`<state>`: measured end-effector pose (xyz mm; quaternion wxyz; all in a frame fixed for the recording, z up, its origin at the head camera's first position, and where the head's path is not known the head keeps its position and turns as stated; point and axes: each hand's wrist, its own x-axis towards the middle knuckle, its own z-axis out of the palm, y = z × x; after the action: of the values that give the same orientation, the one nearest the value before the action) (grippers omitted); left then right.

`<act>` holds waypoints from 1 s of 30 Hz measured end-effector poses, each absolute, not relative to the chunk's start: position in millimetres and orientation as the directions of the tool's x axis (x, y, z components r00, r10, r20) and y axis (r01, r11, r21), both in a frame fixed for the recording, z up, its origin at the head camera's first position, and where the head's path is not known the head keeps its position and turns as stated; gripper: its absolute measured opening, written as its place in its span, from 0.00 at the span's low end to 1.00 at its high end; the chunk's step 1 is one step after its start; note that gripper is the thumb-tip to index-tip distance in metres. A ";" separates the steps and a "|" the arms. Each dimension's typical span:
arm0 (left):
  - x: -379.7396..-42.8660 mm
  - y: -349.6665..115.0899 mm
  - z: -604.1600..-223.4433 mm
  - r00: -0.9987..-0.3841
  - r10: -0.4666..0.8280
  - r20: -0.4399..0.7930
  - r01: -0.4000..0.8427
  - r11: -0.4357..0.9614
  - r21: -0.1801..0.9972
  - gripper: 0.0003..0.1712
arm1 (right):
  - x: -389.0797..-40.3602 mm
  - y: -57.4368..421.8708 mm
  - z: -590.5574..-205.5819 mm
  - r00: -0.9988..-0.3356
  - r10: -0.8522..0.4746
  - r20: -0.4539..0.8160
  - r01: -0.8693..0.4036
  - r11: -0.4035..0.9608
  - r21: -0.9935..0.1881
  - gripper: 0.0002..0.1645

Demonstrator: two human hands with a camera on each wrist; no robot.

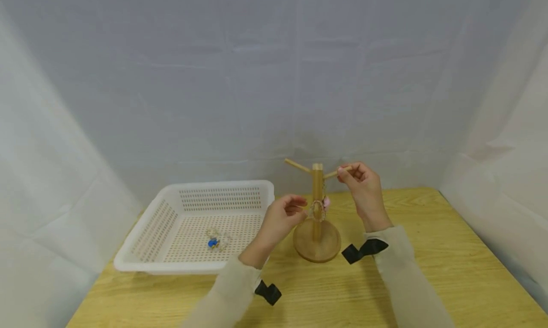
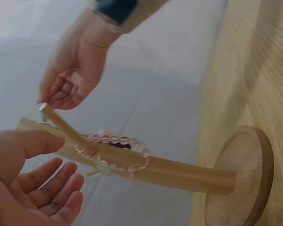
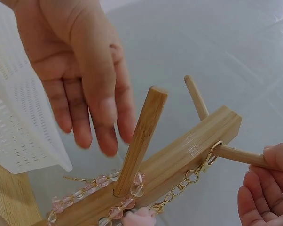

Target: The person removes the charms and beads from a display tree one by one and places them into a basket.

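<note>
A wooden rack (image 1: 318, 190) with a round base stands upright, pegs sticking out from its post. My right hand (image 1: 365, 191) pinches the end of one upper peg (image 3: 242, 155) between thumb and fingers. From that peg, close to the post, hangs a gold chain keychain (image 3: 181, 186) with a pink charm (image 3: 139, 219). A bracelet (image 2: 145, 160) of pink and clear beads hangs on a lower peg (image 3: 142, 136). My left hand (image 1: 280, 218) is held beside the post with fingers loosely spread, holding nothing. In the left wrist view its thumb tip overlaps the post.
To the left, a white plastic basket (image 1: 267, 194) holds a few small trinkets (image 1: 218, 241), one of them bright blue. Rack and basket stand on a wood-grain table (image 1: 449, 271). White sheeting (image 1: 257, 104) rises behind the table and at both sides.
</note>
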<state>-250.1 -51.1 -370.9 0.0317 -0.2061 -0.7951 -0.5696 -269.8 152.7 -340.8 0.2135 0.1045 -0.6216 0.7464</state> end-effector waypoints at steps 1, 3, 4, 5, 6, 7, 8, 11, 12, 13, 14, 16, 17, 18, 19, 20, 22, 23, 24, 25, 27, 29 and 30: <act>-250.2 -48.2 -372.1 -0.913 0.288 0.290 0.369 0.278 0.887 0.17 | -269.6 152.6 -340.8 -0.886 0.192 0.422 -0.450 -0.138 -0.882 0.04; -251.0 -42.9 -375.5 -0.917 0.272 0.291 0.367 0.294 0.883 0.17 | -269.4 152.2 -340.8 -0.885 0.198 0.422 -0.452 -0.142 -0.881 0.04; -251.4 -40.7 -377.1 -0.919 0.265 0.293 0.365 0.287 0.886 0.17 | -269.2 152.0 -340.8 -0.884 0.200 0.422 -0.452 -0.142 -0.880 0.05; -251.7 -38.8 -378.9 -0.922 0.256 0.292 0.359 0.276 0.892 0.17 | -269.0 151.6 -340.8 -0.884 0.204 0.420 -0.451 -0.139 -0.882 0.05; -252.0 -37.2 -380.8 -0.924 0.247 0.292 0.353 0.258 0.899 0.17 | -268.7 151.5 -340.8 -0.883 0.206 0.421 -0.452 -0.135 -0.882 0.05; -252.2 -35.7 -382.8 -0.925 0.239 0.294 0.350 0.242 0.905 0.17 | -268.6 151.4 -340.8 -0.883 0.205 0.422 -0.452 -0.132 -0.882 0.04; -252.2 -34.4 -384.7 -0.926 0.233 0.297 0.349 0.228 0.909 0.17 | -268.4 151.2 -340.8 -0.882 0.204 0.425 -0.454 -0.130 -0.881 0.04; -252.4 -30.3 -389.1 -0.930 0.212 0.299 0.342 0.206 0.917 0.17 | -267.4 151.1 -340.6 -0.879 0.202 0.432 -0.461 -0.125 -0.879 0.04; -252.4 -28.9 -390.2 -0.932 0.206 0.299 0.340 0.208 0.917 0.17 | -267.1 151.2 -340.5 -0.878 0.202 0.434 -0.463 -0.127 -0.877 0.04; -252.5 -27.5 -391.2 -0.935 0.199 0.295 0.336 0.218 0.917 0.16 | -266.9 151.2 -340.3 -0.877 0.204 0.434 -0.464 -0.127 -0.877 0.04; -252.6 -26.0 -392.2 -0.938 0.191 0.289 0.329 0.227 0.917 0.16 | -266.6 151.2 -340.2 -0.877 0.206 0.434 -0.464 -0.127 -0.877 0.04; -252.5 -23.4 -393.7 -0.945 0.172 0.278 0.315 0.252 0.915 0.15 | -266.4 151.5 -340.0 -0.877 0.210 0.431 -0.461 -0.122 -0.879 0.04; -252.2 -22.3 -394.4 -0.948 0.163 0.274 0.309 0.256 0.916 0.15 | -266.4 151.6 -340.0 -0.878 0.211 0.429 -0.459 -0.121 -0.880 0.04; -251.9 -21.3 -395.1 -0.950 0.154 0.271 0.304 0.261 0.916 0.14 | -266.4 151.7 -340.0 -0.879 0.211 0.428 -0.457 -0.119 -0.881 0.04; -251.7 -20.3 -396.0 -0.952 0.144 0.269 0.299 0.263 0.917 0.13 | -266.5 151.7 -340.0 -0.880 0.210 0.426 -0.455 -0.116 -0.883 0.04; -251.5 -19.5 -397.4 -0.954 0.135 0.267 0.295 0.262 0.919 0.13 | -266.5 151.8 -340.1 -0.881 0.209 0.425 -0.454 -0.115 -0.884 0.04; -251.4 -17.7 -400.1 -0.957 0.118 0.264 0.286 0.254 0.924 0.12 | -266.7 151.9 -340.3 -0.881 0.207 0.425 -0.453 -0.113 -0.884 0.05; -251.5 -16.6 -401.4 -0.959 0.110 0.261 0.281 0.249 0.927 0.12 | -266.7 152.0 -340.4 -0.881 0.206 0.427 -0.454 -0.112 -0.884 0.06; -251.9 -15.6 -402.7 -0.960 0.103 0.260 0.278 0.244 0.929 0.12 | -266.6 152.1 -340.4 -0.881 0.204 0.426 -0.453 -0.110 -0.885 0.06; -252.2 -14.5 -403.9 -0.962 0.099 0.255 0.272 0.238 0.933 0.11 | -266.6 152.2 -340.4 -0.882 0.203 0.426 -0.453 -0.110 -0.885 0.06; -252.9 -12.6 -405.3 -0.961 0.092 0.260 0.274 0.219 0.936 0.11 | -266.5 152.1 -340.3 -0.881 0.203 0.427 -0.454 -0.109 -0.885 0.07; -253.3 -11.1 -406.2 -0.961 0.088 0.264 0.277 0.208 0.938 0.11 | -266.3 152.0 -340.1 -0.881 0.202 0.428 -0.455 -0.110 -0.884 0.07; -253.3 -10.8 -406.6 -0.959 0.087 0.271 0.283 0.202 0.938 0.11 | -266.2 152.0 -339.9 -0.881 0.201 0.428 -0.455 -0.112 -0.884 0.06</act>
<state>-253.3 -10.8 -406.6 0.0790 -0.1200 -0.7711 -0.6203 -266.2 152.0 -339.9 0.2221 0.1008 -0.6284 0.7387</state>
